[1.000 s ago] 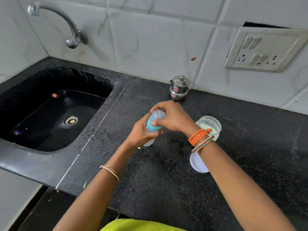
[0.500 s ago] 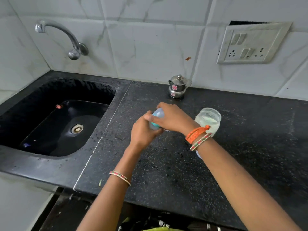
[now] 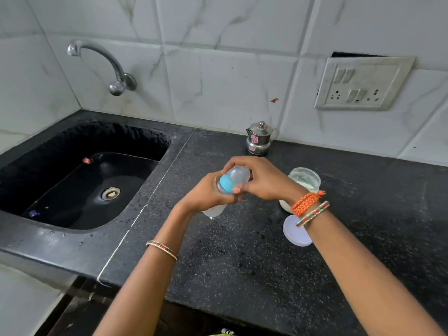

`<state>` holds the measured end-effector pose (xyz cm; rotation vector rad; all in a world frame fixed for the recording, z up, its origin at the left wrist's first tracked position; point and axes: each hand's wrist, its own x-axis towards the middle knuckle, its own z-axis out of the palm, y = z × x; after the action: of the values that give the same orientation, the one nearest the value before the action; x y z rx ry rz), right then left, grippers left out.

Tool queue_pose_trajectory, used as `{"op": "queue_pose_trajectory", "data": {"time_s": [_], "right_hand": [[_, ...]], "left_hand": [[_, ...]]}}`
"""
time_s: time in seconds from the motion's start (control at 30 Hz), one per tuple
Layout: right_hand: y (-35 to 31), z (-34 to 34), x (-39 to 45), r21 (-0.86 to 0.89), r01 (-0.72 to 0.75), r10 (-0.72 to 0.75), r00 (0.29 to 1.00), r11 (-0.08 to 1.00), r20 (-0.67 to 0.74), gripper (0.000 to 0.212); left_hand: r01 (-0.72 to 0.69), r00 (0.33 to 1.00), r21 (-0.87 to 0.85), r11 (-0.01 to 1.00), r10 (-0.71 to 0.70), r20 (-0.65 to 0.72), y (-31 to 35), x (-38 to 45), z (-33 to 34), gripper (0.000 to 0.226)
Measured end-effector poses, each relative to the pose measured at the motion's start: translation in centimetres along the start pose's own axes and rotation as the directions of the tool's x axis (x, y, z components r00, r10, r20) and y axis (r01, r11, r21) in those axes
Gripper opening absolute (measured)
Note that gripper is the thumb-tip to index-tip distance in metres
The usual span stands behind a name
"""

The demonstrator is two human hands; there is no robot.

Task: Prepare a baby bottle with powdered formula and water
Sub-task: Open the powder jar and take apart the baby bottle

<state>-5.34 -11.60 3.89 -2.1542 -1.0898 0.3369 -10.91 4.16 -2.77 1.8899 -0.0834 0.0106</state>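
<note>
Both your forearms reach forward and angle inward until the hands meet at the middle, raised above the bench. Your left hand [image 3: 206,195] comes from below, fingers curled in a grip round the body of the baby bottle [image 3: 231,181], wrist bent slightly upward. Your right hand [image 3: 263,181] arches over from the right, fingers [image 3: 232,163] curled over the bottle's capped top and thumb pressed at its blue collar. A thin bangle sits on your left forearm; an orange thread band and a beaded bangle circle your right wrist.
</note>
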Motion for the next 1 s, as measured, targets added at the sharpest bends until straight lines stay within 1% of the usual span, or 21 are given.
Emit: {"op": "queue_pose_trajectory", "data": {"time_s": [0.07,0.1,0.13,0.17,0.2,0.23,0.3,0.33,0.4,0.47,0.53,0.57,0.67,0.73,0.77,0.83,0.87,0.9,0.93,0.97,1.0], "right_hand": [[0.1,-0.7,-0.1,0.059,0.059,-0.064,0.994,0.996,0.085,0.042],[0.0,-1.1,-0.1,0.111,0.088,-0.100,0.989,0.990,0.107,0.044],[-0.3,-1.5,-0.1,0.183,0.119,-0.138,0.986,0.976,0.097,0.049],[-0.6,-2.0,-0.1,0.257,0.145,-0.168,0.983,0.955,0.071,0.054],[-0.9,-2.8,-0.1,0.317,0.157,-0.185,0.981,0.935,0.057,0.057],[-1.1,-3.5,-0.1,0.368,0.158,-0.195,0.979,0.916,0.066,0.054],[-0.9,-4.5,0.3,0.371,0.124,-0.175,0.979,0.920,0.105,0.042],[-0.2,-4.5,0.7,0.327,0.090,-0.126,0.988,0.941,0.089,0.038],[2.1,-3.7,2.2,0.171,-0.062,0.070,0.997,0.983,-0.044,0.041],[4.7,-2.3,3.4,-0.028,-0.252,0.241,0.947,0.967,-0.213,0.053],[6.6,-0.5,3.9,-0.112,-0.393,0.346,0.888,0.912,-0.303,0.059],[7.3,0.4,4.1,-0.132,-0.429,0.375,0.875,0.893,-0.306,0.059],[8.8,3.1,4.5,-0.276,-0.421,0.360,0.900,0.864,-0.244,0.050],[9.5,4.3,4.7,-0.379,-0.388,0.340,0.921,0.840,-0.189,0.049],[9.6,4.7,4.8,-0.407,-0.377,0.337,0.926,0.832,-0.169,0.049],[9.4,5.0,5.0,-0.432,-0.391,0.365,0.920,0.813,-0.147,0.049],[8.9,4.8,5.2,-0.439,-0.397,0.357,0.918,0.806,-0.175,0.047],[8.3,4.5,5.4,-0.411,-0.397,0.321,0.915,0.821,-0.243,0.042],[7.3,4.1,5.4,-0.311,-0.374,0.265,0.902,0.874,-0.341,0.033],[6.3,3.6,5.3,-0.151,-0.327,0.239,0.876,0.933,-0.419,0.028],[5.1,3.2,5.2,0.014,-0.287,0.264,0.861,0.958,-0.434,0.036]], "left_hand": [[0.021,0.992,-0.049,0.999,-0.015,0.126,0.5,-0.1,-0.6,0.028],[0.056,0.975,-0.097,0.994,-0.034,0.219,0.3,-0.2,-1.0,0.028],[0.106,0.939,-0.186,0.977,-0.036,0.342,-0.2,-0.3,-1.4,0.032],[0.173,0.891,-0.310,0.935,-0.015,0.453,-0.8,-0.4,-1.7,0.041],[0.236,0.853,-0.419,0.877,0.020,0.522,-1.4,-0.5,-1.8,0.048],[0.263,0.851,-0.487,0.833,0.038,0.525,-2.0,-0.4,-1.7,0.052],[0.238,0.916,-0.545,0.804,0.001,0.401,-2.5,-0.1,-1.2,0.057],[0.211,0.948,-0.542,0.813,-0.034,0.317,-2.5,0.0,-0.9,0.063],[0.161,0.984,-0.495,0.854,-0.100,0.149,-2.6,0.4,-0.8,0.074],[0.138,0.988,-0.452,0.881,-0.151,0.007,-3.4,0.8,-1.2,0.084],[0.172,0.977,-0.449,0.877,-0.210,-0.035,-4.5,1.1,-1.6,0.090],[0.201,0.971,-0.453,0.869,-0.237,-0.025,-4.9,1.3,-1.6,0.088],[0.253,0.957,-0.416,0.873,-0.290,-0.027,-5.5,1.6,-1.1,0.072],[0.236,0.950,-0.393,0.889,-0.295,-0.099,-5.6,1.8,-0.7,0.056],[0.215,0.948,-0.391,0.895,-0.288,-0.137,-5.6,1.8,-0.6,0.053],[0.180,0.943,-0.373,0.910,-0.268,-0.197,-5.7,1.8,-0.7,0.057],[0.174,0.941,-0.355,0.919,-0.261,-0.216,-5.7,1.7,-0.8,0.058],[0.168,0.940,-0.332,0.928,-0.252,-0.228,-5.6,1.8,-0.8,0.054],[0.159,0.941,-0.306,0.939,-0.238,-0.240,-5.6,1.8,-0.7,0.049],[0.145,0.943,-0.272,0.951,-0.216,-0.253,-5.3,1.9,-0.6,0.044],[0.128,0.947,-0.230,0.965,-0.188,-0.262,-5.0,2.1,-0.4,0.042]]}}
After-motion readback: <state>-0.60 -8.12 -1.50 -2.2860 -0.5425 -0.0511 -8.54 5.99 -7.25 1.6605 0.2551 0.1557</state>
